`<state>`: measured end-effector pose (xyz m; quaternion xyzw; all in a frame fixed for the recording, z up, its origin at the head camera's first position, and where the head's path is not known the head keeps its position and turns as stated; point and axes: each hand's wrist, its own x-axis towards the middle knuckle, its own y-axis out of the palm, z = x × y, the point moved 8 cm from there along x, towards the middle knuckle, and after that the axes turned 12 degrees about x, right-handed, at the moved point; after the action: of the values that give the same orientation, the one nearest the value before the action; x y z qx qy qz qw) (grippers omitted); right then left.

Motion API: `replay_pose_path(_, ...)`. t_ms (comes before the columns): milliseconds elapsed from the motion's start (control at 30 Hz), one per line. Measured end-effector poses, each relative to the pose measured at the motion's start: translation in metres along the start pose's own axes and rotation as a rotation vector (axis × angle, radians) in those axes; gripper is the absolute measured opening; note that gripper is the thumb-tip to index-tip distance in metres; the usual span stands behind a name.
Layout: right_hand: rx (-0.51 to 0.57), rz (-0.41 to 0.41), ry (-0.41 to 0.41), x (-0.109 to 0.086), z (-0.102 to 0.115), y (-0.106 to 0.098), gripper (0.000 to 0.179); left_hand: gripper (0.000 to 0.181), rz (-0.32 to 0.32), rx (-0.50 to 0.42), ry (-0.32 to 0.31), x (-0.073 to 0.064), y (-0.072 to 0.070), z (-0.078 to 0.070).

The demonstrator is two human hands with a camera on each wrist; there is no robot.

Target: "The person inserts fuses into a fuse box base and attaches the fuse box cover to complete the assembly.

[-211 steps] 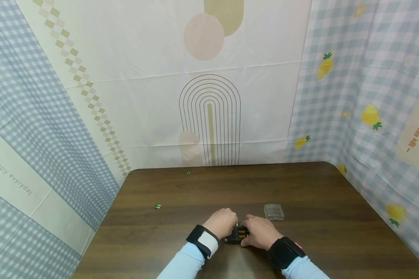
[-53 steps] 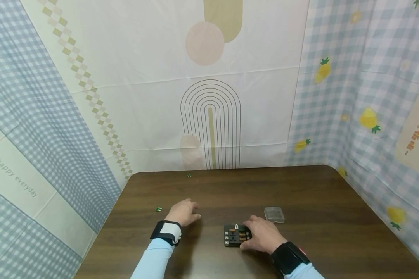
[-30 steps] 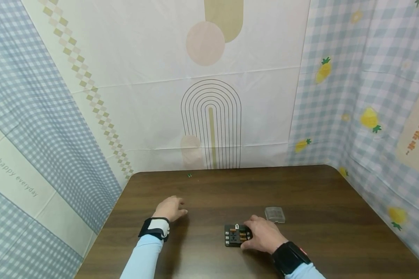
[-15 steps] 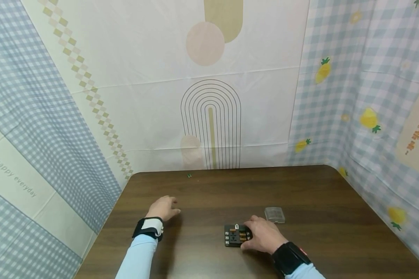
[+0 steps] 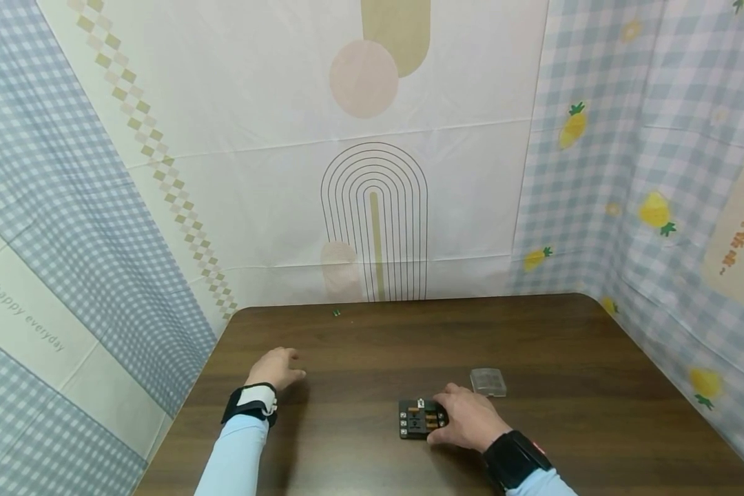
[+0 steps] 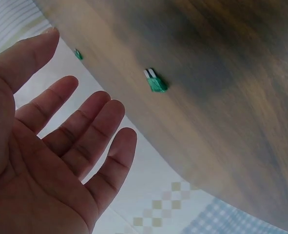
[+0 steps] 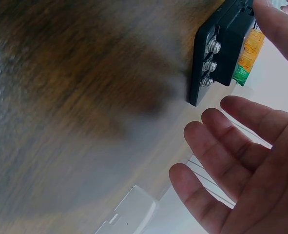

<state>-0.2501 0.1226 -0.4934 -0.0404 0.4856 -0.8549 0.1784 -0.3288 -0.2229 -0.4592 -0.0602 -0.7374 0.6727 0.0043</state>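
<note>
My left hand [image 5: 275,368] is above the left part of the table, fingers loosely extended and holding nothing. A green blade fuse [image 6: 157,82] lies near it in the left wrist view; in the head view the hand hides it. A second green blade fuse [image 5: 337,313] rests by the far edge. My right hand [image 5: 468,417] holds a black fuse box [image 5: 412,424] by its right end, thumb on the near side and index finger on the far side. Screw terminals line the box, and orange fuses [image 7: 251,48] and a green one [image 7: 241,75] sit in it.
A clear plastic cover [image 5: 488,381] lies on the brown wooden table [image 5: 372,358] just beyond my right hand. Patterned cloth [image 5: 273,172] hangs behind the table and along both sides.
Seven seconds ago both hands were at the fuse box. Since then my left hand has moved away to the left, passing over the nearer green fuse; my right hand has stayed on the box.
</note>
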Motion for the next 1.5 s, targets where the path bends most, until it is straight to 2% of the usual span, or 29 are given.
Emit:
replay_pose_path(333, 0.017, 0.008, 0.007, 0.000, -0.001, 0.001, 0.071, 0.045, -0.017, -0.008, -0.055, 0.003, -0.006, 0.019)
replay_pose_path(533, 0.013, 0.001, -0.009, -0.002, -0.001, 0.000, 0.072, 0.043, -0.028, 0.032, -0.074, 0.003, -0.002, 0.029)
replay_pose_path(1000, 0.014, -0.017, -0.043, -0.005, 0.000, -0.001, 0.071, 0.041, -0.052, 0.078, -0.093, 0.008, 0.008, 0.030)
replay_pose_path(1167, -0.006, -0.039, -0.068, -0.007, 0.001, -0.002, 0.071, 0.040, -0.062, 0.093, -0.119, 0.011, 0.011, 0.032)
replay_pose_path(1300, -0.012, -0.038, -0.068, -0.007, 0.001, -0.002, 0.072, 0.030, -0.055, 0.095, -0.151, 0.013, 0.015, 0.034)
replay_pose_path(1500, -0.010, -0.034, -0.061, -0.007, 0.000, -0.001, 0.072, 0.031, -0.024, 0.099, -0.168, 0.012, 0.022, 0.036)
